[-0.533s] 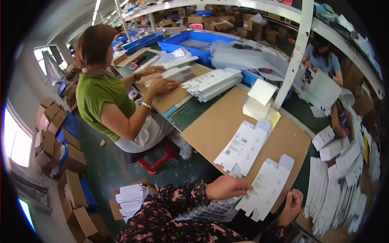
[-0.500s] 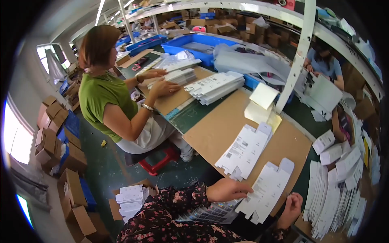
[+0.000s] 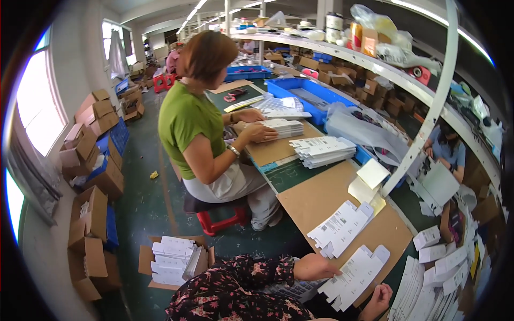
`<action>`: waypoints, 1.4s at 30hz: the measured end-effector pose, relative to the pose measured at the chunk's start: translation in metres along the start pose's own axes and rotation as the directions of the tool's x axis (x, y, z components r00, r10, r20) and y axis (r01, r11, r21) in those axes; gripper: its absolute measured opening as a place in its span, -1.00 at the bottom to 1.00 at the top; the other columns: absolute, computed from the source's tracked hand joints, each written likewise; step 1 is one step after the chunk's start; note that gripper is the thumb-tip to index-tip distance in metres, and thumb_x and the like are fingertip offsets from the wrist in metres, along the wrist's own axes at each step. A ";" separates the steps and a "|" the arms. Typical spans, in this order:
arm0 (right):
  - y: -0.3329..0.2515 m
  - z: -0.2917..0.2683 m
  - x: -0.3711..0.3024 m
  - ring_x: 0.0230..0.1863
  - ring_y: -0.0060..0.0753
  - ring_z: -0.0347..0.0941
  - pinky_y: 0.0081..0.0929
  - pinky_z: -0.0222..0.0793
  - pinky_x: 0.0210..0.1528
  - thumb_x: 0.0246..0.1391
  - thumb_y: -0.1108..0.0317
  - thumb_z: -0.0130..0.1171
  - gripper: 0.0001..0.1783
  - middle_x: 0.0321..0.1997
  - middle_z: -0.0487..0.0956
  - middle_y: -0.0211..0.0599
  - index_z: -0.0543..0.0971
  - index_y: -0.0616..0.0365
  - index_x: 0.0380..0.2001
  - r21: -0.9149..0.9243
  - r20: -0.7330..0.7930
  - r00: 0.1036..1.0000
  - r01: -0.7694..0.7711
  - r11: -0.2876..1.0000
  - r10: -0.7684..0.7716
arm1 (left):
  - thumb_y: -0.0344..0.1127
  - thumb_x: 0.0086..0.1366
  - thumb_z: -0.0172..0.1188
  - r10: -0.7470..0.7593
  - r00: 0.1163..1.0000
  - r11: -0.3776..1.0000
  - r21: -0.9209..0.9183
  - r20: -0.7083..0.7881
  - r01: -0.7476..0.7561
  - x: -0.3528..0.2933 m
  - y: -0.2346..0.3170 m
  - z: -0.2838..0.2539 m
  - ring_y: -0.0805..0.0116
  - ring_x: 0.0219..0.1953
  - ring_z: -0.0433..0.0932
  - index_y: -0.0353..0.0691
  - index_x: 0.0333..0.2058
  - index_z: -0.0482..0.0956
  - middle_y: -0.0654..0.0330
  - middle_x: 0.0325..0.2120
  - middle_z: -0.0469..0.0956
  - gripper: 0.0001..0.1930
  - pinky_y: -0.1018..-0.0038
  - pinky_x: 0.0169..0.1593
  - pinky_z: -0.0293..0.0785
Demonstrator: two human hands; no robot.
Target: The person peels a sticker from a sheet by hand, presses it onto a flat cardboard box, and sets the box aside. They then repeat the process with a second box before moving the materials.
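A flat, unfolded white carton [image 3: 353,275] lies on the brown board in front of me, its tabs at the near left and a rounded flap at the far right. My left hand [image 3: 315,267] is closed at its left edge, with the fingertips on the card. Beside the right edge, a little apart from the card, is my right hand [image 3: 378,302]. Its fingers are curled together in a pinch; whether something small is between them is hidden. A second flat carton [image 3: 341,229] lies just beyond the first. Past it stands a small pad of pale yellow sheets [image 3: 373,174].
A co-worker in a green top [image 3: 193,128] sits at the left, hands on a stack of cartons [image 3: 281,127]. Another carton stack [image 3: 324,150] is nearby. An open box of flat cartons [image 3: 174,257] stands on the floor. A white post [image 3: 423,139] rises beyond the board; more cartons [image 3: 423,289] lie right.
My view has swung left and up, so everything appears shifted right. My left hand stays at the carton's edge, and my right hand remains curled beside it.
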State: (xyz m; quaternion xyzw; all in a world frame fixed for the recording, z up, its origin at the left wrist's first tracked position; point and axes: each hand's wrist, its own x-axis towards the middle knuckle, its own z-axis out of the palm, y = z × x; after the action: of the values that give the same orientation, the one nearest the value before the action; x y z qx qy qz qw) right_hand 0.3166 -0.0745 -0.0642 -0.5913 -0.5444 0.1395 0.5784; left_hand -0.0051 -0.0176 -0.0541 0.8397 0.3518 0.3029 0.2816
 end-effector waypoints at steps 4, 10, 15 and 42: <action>0.000 -0.002 -0.002 0.00 -0.23 0.60 -0.29 0.56 0.16 0.38 0.35 0.42 -0.76 0.04 0.67 -0.15 0.73 0.39 -0.16 -0.006 -0.008 0.999 0.050 0.999 -0.050 | -0.14 0.41 0.35 0.047 0.999 0.998 0.033 -0.003 -0.047 0.000 0.001 0.001 -0.05 -0.16 0.75 0.05 0.08 0.81 0.03 -0.24 0.78 -0.70 0.12 -0.07 0.66; -0.009 -0.001 -0.005 0.03 -0.27 0.60 -0.32 0.55 0.16 0.38 0.33 0.41 -0.75 0.04 0.68 -0.18 0.73 0.38 -0.15 0.014 0.011 0.999 0.032 0.999 -0.032 | -0.10 0.43 0.33 0.044 0.996 0.999 0.025 0.080 -0.047 0.000 0.004 -0.008 -0.05 -0.17 0.75 0.03 0.08 0.81 0.01 -0.23 0.78 -0.68 0.11 -0.09 0.66; 0.063 -0.004 0.002 0.09 -0.46 0.51 -0.47 0.44 0.20 0.41 0.50 0.27 -0.89 0.13 0.54 -0.26 0.64 0.35 -0.22 0.108 -0.013 0.999 -0.038 0.993 0.040 | -0.07 0.45 0.33 0.033 0.992 0.998 0.054 0.118 -0.039 0.004 0.009 -0.012 -0.05 -0.17 0.75 0.03 0.10 0.80 0.02 -0.21 0.78 -0.67 0.13 -0.11 0.66; 0.030 -0.002 -0.017 0.11 -0.28 0.57 -0.38 0.52 0.21 0.29 0.59 0.34 -0.92 0.09 0.62 -0.16 0.67 0.37 -0.18 0.126 -0.127 0.991 -0.027 0.992 0.043 | 0.00 0.45 0.38 -0.028 0.998 0.990 0.138 0.063 0.019 -0.003 0.011 -0.005 -0.03 -0.33 0.74 0.16 0.10 0.82 0.06 -0.34 0.76 -0.69 0.20 -0.24 0.67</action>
State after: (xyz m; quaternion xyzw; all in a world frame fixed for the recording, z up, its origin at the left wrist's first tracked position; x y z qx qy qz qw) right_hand 0.3265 -0.0811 -0.0965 -0.5715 -0.4854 0.1447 0.6456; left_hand -0.0063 -0.0251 -0.0441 0.8622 0.3725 0.2473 0.2381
